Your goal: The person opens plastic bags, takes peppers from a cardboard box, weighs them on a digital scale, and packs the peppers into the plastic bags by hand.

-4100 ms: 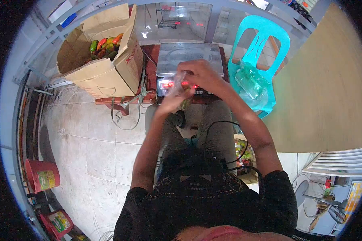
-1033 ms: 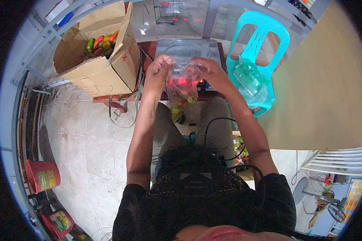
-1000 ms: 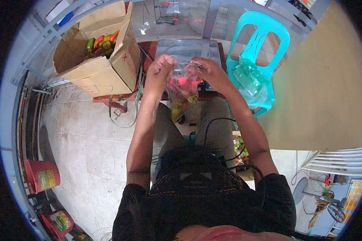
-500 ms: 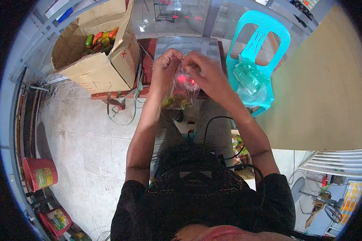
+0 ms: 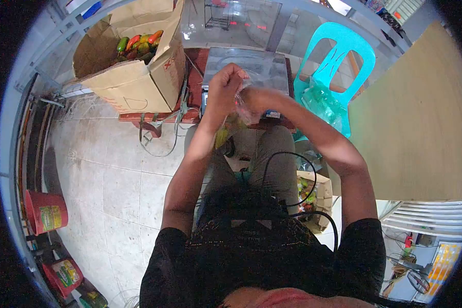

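A clear plastic bag (image 5: 235, 122) with yellow-green produce, perhaps peppers, hangs above my lap, in front of a weighing scale (image 5: 251, 62) with a flat metal top. My left hand (image 5: 225, 91) is closed on the bag's gathered top and holds it up. Just below and to the right, my right hand (image 5: 255, 100) is curled against the bag's neck; its fingers are partly hidden and a little blurred. Part of the scale's display (image 5: 273, 114) shows beneath my right wrist.
An open cardboard box (image 5: 131, 92) of red and green peppers (image 5: 137, 46) stands at left. On the turquoise chair (image 5: 362, 51) at right lie plastic bags (image 5: 323, 102). Another box (image 5: 321, 200) sits beside my leg, near a black cable (image 5: 264, 174). A wooden panel (image 5: 416, 128) borders the right.
My right hand has moved down along the bag's neck, while my left hand stays at its top. The bag has shifted slightly, and the whole view has moved a little.
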Motion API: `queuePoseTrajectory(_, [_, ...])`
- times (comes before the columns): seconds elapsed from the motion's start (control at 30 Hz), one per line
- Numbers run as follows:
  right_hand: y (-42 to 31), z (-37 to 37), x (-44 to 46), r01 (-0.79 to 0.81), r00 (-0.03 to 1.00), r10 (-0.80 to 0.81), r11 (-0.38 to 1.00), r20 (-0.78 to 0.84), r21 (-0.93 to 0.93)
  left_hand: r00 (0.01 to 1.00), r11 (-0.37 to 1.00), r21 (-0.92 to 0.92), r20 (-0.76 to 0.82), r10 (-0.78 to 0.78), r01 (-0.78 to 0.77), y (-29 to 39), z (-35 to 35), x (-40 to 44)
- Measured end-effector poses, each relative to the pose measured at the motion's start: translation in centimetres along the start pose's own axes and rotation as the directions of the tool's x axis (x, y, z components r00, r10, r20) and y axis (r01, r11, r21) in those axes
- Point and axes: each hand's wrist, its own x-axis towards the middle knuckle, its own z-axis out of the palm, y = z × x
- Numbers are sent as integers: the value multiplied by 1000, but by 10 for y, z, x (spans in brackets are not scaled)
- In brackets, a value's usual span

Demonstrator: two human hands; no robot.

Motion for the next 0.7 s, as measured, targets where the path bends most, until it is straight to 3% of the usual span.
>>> queuePoseTrajectory(0.03, [-8, -11, -3, -226, 974, 222, 953, 43, 203, 1000, 1000, 5, 5, -27, 27, -2, -4, 0])
queuePoseTrajectory(0.1, [-5, -9, 1, -411, 907, 414, 829, 77, 380, 998, 999, 2, 19, -54, 54, -2, -9, 0])
queuePoseTrajectory(0.13, [7, 6, 9, -387, 913, 407, 842, 27, 376, 998, 998, -5, 27, -57, 57, 0, -10, -1])
queuePoseTrajectory(0.23, [15, 33, 7, -166, 956, 280, 766, -91, 621, 998, 998, -41, 61, -36, 39, 6, -8, -1])
queuePoseTrajectory(0.3, [30, 67, 18, -26, 966, 181, 782, -186, 623, 997, 996, -80, 75, -27, 33, 14, -4, -1])
queuePoseTrajectory(0.33, [53, 106, 39, 7, 966, 127, 858, -227, 513, 997, 994, -104, 77, -30, 38, 20, -1, -1])
queuePoseTrajectory(0.43, [37, 107, 34, 54, 952, 59, 934, -300, 354, 999, 998, -58, 50, 5, -2, 31, 0, 0])
queuePoseTrajectory(0.5, [31, 109, 37, 163, 932, 19, 869, -361, 466, 999, 999, -36, 37, 15, -14, 32, -2, -1])
queuePoseTrajectory(0.53, [35, 117, 49, 265, 914, -8, 770, -407, 580, 999, 999, -49, 37, 4, -2, 31, -5, -1])
queuePoseTrajectory(0.6, [37, 115, 54, 206, 943, 2, 782, -333, 588, 999, 997, -78, 30, -24, 26, 26, -8, -2])
queuePoseTrajectory(0.67, [38, 104, 49, -90, 987, 125, 950, -98, 300, 998, 993, -107, 10, -57, 57, 21, -9, -4])
queuePoseTrajectory(0.7, [27, 87, 39, -135, 983, 171, 926, -72, 353, 998, 994, -94, 10, -62, 63, 21, -8, -5])
